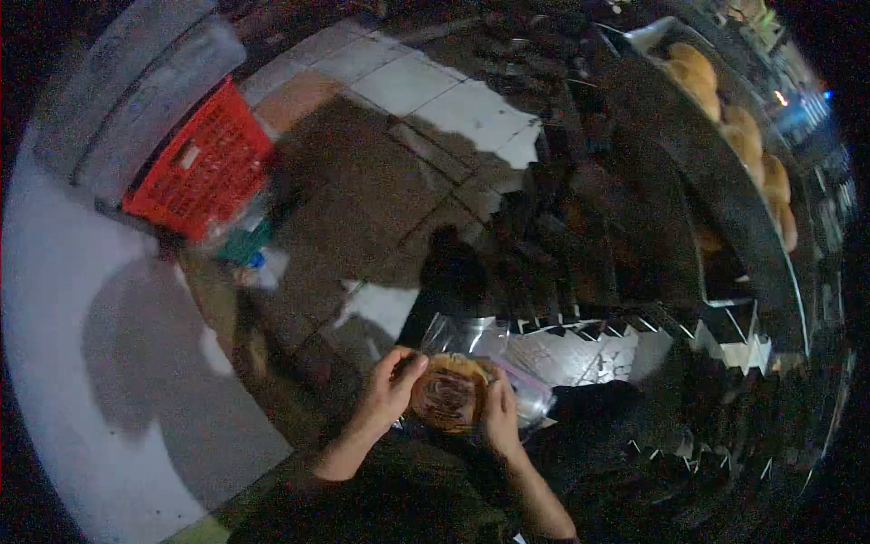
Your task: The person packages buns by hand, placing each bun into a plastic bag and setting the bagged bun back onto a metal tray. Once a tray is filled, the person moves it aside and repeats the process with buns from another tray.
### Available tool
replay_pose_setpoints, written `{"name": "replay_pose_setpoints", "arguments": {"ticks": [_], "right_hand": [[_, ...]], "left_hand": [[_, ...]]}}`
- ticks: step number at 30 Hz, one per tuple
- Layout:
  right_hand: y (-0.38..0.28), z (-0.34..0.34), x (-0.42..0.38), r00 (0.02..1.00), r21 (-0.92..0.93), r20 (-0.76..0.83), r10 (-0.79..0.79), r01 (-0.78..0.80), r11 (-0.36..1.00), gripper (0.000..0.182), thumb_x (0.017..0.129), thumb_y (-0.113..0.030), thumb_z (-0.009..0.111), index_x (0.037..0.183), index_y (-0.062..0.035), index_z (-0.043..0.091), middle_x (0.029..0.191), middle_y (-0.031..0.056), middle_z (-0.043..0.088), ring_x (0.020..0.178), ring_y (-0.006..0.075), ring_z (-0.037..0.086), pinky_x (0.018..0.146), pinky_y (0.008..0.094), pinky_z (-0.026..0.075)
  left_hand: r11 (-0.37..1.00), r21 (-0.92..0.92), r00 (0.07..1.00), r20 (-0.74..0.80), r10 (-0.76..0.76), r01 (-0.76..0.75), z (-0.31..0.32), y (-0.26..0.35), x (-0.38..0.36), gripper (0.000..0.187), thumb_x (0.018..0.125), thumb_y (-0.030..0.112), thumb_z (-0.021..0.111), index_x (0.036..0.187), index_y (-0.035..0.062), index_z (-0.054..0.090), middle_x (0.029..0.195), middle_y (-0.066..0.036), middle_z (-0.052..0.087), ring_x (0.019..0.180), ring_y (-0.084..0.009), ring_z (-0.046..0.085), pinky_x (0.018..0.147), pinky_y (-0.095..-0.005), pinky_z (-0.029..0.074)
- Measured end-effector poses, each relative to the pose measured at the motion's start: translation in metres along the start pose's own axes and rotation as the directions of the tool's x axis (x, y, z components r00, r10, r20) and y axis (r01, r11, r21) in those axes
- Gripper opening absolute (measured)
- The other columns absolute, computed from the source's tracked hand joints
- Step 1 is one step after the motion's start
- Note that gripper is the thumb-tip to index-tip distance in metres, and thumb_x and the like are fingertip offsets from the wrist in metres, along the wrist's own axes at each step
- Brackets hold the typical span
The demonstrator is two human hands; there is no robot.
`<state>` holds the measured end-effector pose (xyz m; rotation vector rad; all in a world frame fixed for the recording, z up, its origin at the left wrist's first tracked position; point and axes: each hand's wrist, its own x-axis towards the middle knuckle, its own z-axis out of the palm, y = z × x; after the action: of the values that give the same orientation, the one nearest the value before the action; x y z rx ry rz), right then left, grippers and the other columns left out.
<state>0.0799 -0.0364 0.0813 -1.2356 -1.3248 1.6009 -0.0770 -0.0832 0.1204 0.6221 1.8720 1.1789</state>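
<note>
In the head view, a round golden-brown bread (449, 394) with dark streaks on its face is between my hands. Clear plastic wrap (471, 335) extends beyond its far edge. My left hand (391, 385) is closed on the bread's left edge, with thumb and fingers pinching. On the opposite edge, my right hand (498, 410) grips it with the thumb on the near face. Beside my right hand lies a shiny clear packet (533, 399) with a pinkish strip; its contents are hard to make out.
A red plastic basket (204, 163) stands at upper left by a pale wall (109, 363). Several bread loaves (743, 140) sit on a dark rack (716, 172) at right. Light floor tiles (408, 86) show beyond my hands. Much of the right side is dark and blurred.
</note>
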Motion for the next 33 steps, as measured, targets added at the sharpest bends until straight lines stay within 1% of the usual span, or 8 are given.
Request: {"name": "replay_pose_setpoints", "arguments": {"ticks": [7, 11, 13, 15, 20, 23, 31, 33], "right_hand": [[-0.018, 0.013, 0.018, 0.981, -0.413, 0.068, -0.181, 0.193, 0.89, 0.022, 0.082, -0.018, 0.05, 0.078, 0.004, 0.052, 0.071, 0.0109, 0.052, 0.064, 0.0205, 0.046, 0.06, 0.0292, 0.038], [-0.078, 0.0, -0.012, 0.805, -0.476, 0.116, -0.582, 0.559, 0.679, 0.011, 0.078, -0.009, 0.053, 0.077, 0.0018, 0.052, 0.068, 0.0119, 0.05, 0.062, 0.024, 0.048, 0.059, 0.0299, 0.039], [-0.062, -0.004, -0.013, 0.747, -0.434, 0.035, -0.663, 0.609, 0.664, 0.008, 0.075, -0.006, 0.056, 0.074, 0.0011, 0.052, 0.065, 0.0118, 0.047, 0.058, 0.0237, 0.046, 0.053, 0.0318, 0.036], [-0.031, -0.017, -0.013, 0.985, -0.426, 0.126, -0.116, 0.159, 0.891, 0.009, 0.073, -0.004, 0.059, 0.07, 0.0008, 0.052, 0.063, 0.0115, 0.047, 0.057, 0.023, 0.046, 0.05, 0.0314, 0.036], [-0.116, -0.013, -0.006, 0.802, -0.448, 0.247, -0.544, 0.592, 0.67, 0.019, 0.078, -0.009, 0.052, 0.062, -0.0004, 0.046, 0.061, 0.0143, 0.045, 0.052, 0.0252, 0.043, 0.049, 0.0327, 0.035], [-0.091, -0.009, 0.053, 0.874, -0.566, 0.242, -0.42, 0.479, 0.671, 0.014, 0.078, -0.01, 0.051, 0.073, 0.0027, 0.049, 0.063, 0.0126, 0.05, 0.052, 0.0211, 0.043, 0.05, 0.0298, 0.036], [-0.008, -0.021, -0.002, 0.998, -0.382, 0.007, 0.056, -0.049, 0.923, 0.023, 0.081, -0.017, 0.049, 0.067, 0.0011, 0.053, 0.053, 0.0075, 0.046, 0.051, 0.0146, 0.042, 0.048, 0.0312, 0.035], [-0.015, -0.012, -0.025, 0.966, -0.523, 0.058, -0.253, 0.245, 0.817, 0.013, 0.077, -0.014, 0.052, 0.081, -0.0012, 0.053, 0.067, 0.0111, 0.051, 0.059, 0.0231, 0.047, 0.053, 0.0332, 0.038]], "left_hand": [[0.952, -0.264, 0.988, 0.044, -0.146, 0.153, -0.004, -0.005, 0.013, 0.022, 0.081, 0.024, 0.053, 0.083, 0.0025, 0.052, 0.078, -0.002, 0.051, 0.074, -0.0099, 0.048, 0.066, -0.0222, 0.038], [0.888, -0.401, 0.957, 0.078, 0.279, -0.226, -0.011, 0.02, -0.003, 0.009, 0.078, 0.006, 0.054, 0.078, -0.0009, 0.049, 0.075, -0.006, 0.05, 0.069, -0.0154, 0.049, 0.063, -0.0255, 0.039], [0.689, 0.108, 0.697, 0.062, 0.715, -0.717, -0.009, 0.026, 0.0, 0.008, 0.074, 0.002, 0.057, 0.075, -0.0016, 0.05, 0.074, -0.01, 0.05, 0.066, -0.02, 0.05, 0.059, -0.0272, 0.04], [0.788, 0.131, 0.799, 0.104, 0.592, -0.601, -0.005, 0.015, 0.001, 0.009, 0.072, 0.001, 0.059, 0.071, -0.0003, 0.051, 0.073, -0.011, 0.05, 0.067, -0.0216, 0.051, 0.056, -0.0285, 0.041], [0.778, -0.067, 0.772, 0.094, 0.629, -0.625, -0.002, 0.031, 0.005, 0.011, 0.069, 0.002, 0.062, 0.071, 0.0009, 0.051, 0.069, -0.009, 0.051, 0.061, -0.021, 0.052, 0.058, -0.0274, 0.041], [0.966, -0.11, 0.97, -0.096, 0.224, -0.234, -0.005, 0.082, 0.051, 0.016, 0.077, 0.016, 0.057, 0.075, 0.0011, 0.051, 0.072, -0.005, 0.052, 0.067, -0.0162, 0.05, 0.06, -0.0278, 0.041], [0.997, -0.062, 0.978, -0.204, 0.041, -0.055, 0.002, -0.062, 0.002, 0.014, 0.081, 0.013, 0.051, 0.083, -0.0006, 0.048, 0.078, -0.003, 0.044, 0.069, -0.0127, 0.045, 0.063, -0.0268, 0.038], [0.989, -0.131, 0.978, -0.187, -0.091, 0.067, 0.003, -0.07, -0.02, 0.014, 0.08, 0.013, 0.051, 0.082, -0.0002, 0.049, 0.078, -0.003, 0.046, 0.069, -0.0126, 0.046, 0.062, -0.0272, 0.039]]}}
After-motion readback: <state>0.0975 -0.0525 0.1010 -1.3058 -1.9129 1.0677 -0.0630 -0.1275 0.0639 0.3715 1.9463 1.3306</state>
